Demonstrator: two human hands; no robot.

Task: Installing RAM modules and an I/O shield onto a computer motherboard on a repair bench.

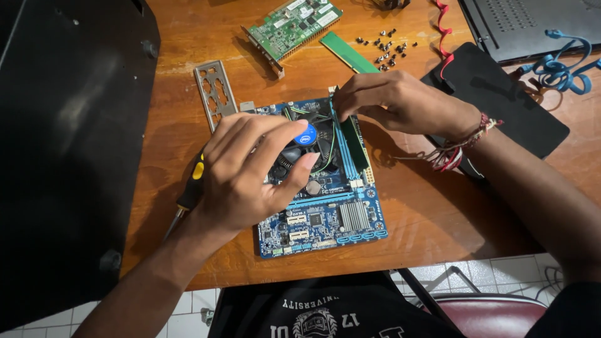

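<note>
— Two hands over one blue motherboard point(325, 213), lying flat near the front edge of the wooden desk point(432, 219). What's the left hand point(244, 175) doing?

— It's draped over the board's middle, fingers curled loosely, thumb stretched towards the cooler fan point(307, 144) with its round blue label. That grip closes on nothing I can see; it just rests there. A yellow-and-black screwdriver point(191, 188) pokes out from under it, lying on the desk.

— And the right hand point(394, 100)?

— Over the board's far right corner, fingertips pinched on the top end of a green memory stick point(355, 143) standing in the slots along the board's right side. Grip closed on that stick. Red and white string bands circle the wrist.

— Further back?

— A silver port plate point(215, 91) lies just left of the board. Beyond it, a green expansion card point(294, 25), a second green stick point(347, 53), and loose dark screws point(385, 47). Right of those, a black pad point(501, 100), a red cable point(443, 28), a blue cable point(563, 66). A black case panel point(69, 144) fills the left.
</note>
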